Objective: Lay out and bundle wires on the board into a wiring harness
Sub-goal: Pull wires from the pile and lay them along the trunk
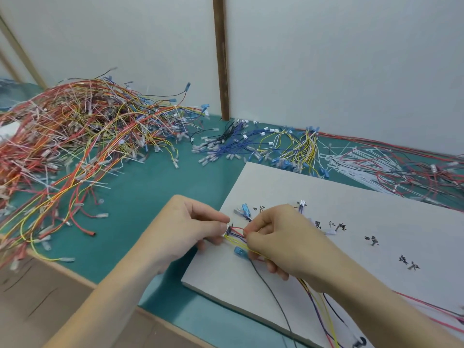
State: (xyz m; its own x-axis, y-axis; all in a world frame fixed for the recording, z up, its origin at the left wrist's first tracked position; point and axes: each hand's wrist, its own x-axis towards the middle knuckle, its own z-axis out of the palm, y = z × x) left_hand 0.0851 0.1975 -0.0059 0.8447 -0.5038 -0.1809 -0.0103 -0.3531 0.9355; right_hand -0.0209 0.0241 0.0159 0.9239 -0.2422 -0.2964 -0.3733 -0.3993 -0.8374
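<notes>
head view | left hand (187, 229) pinches a white connector (226, 231) over the white board's (351, 222) left edge | right hand (278, 241) pinches the red, yellow and blue wires (237, 241) just beside it, other fingers curled | wire heap (82, 136) on the green table's (150, 187) far left | blue terminal (238, 252) under the wires

Two bare forearms entering from the bottom edge, no sleeves, left hand (190, 228) and right hand (278, 237) ungloved, no rings, no watch, short plain nails
</notes>
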